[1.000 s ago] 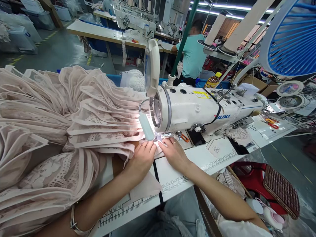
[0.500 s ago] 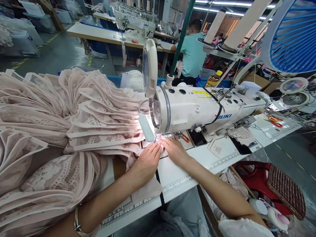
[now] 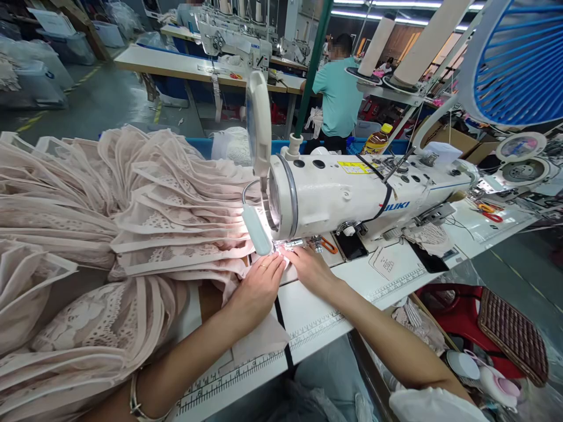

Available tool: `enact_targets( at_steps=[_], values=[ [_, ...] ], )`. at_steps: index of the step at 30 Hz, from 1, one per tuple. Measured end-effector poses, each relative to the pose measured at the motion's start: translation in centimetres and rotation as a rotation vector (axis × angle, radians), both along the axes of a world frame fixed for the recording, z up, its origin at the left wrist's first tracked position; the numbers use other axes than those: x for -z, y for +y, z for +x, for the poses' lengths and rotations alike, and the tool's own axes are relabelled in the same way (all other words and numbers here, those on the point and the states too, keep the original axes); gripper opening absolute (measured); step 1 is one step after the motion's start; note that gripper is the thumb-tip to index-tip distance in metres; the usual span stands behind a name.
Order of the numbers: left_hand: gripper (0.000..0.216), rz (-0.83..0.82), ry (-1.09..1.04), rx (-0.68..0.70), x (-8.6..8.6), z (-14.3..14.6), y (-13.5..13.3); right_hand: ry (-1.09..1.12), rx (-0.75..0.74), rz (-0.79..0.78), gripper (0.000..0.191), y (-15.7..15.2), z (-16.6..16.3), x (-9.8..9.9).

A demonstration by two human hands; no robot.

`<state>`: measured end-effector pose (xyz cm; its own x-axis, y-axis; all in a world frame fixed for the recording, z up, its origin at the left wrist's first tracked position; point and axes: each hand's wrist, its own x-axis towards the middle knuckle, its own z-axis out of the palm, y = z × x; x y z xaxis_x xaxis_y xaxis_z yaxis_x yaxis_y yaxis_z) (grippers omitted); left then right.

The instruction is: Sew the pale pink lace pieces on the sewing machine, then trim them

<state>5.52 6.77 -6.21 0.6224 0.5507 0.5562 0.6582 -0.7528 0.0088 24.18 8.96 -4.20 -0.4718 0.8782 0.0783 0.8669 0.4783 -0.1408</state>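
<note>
Under the head of a white sewing machine (image 3: 325, 196), my left hand (image 3: 258, 286) presses on a pale pink piece of fabric (image 3: 261, 340), fingers close together. Part of that fabric hangs toward the table's front edge below my wrist. My right hand (image 3: 313, 271) has its fingertips closed on the same fabric, by the presser foot and almost touching my left fingers. The needle point is hidden by a small lit lamp (image 3: 257, 230) and the fingers. Left of the machine lies a big heap of pale pink lace pieces (image 3: 176, 220), overlapping in layers.
Orange-handled snips (image 3: 329, 245) and a dark phone (image 3: 352, 246) lie beside the machine bed. A printed ruler (image 3: 319, 331) runs along the front edge. A blue fan (image 3: 519, 64) and thread cones (image 3: 377, 46) stand right. A person (image 3: 341, 97) sits beyond; a red chair (image 3: 457, 313) stands lower right.
The view has shifted slightly. Both hands stay at the presser foot on the fabric, with hardly any visible movement.
</note>
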Motion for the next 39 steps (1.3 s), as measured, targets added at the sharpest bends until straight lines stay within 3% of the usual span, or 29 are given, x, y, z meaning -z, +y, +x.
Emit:
enact_targets(
  at_steps=[22,28,32,35,39],
  values=[
    [0.034,0.044,0.029,-0.042,-0.7,-0.2,0.8,0.011,0.063,-0.170,0.049,0.4,-0.3,-1.0],
    [0.041,0.026,0.112,-0.088,-1.0,-0.1,0.1,0.050,0.092,-0.126,0.046,0.3,-0.5,-0.7],
    [0.032,-0.028,0.191,-0.100,-1.6,-1.1,0.6,0.179,0.114,-0.132,0.050,0.3,-0.2,-0.1],
    [0.031,-0.070,0.135,-0.075,-1.5,-2.1,1.4,0.319,0.106,-0.121,0.050,0.2,0.2,0.4],
    [0.032,0.005,0.052,-0.032,-0.5,-2.5,2.0,0.309,0.043,-0.082,0.048,0.1,0.4,0.8]
  ],
)
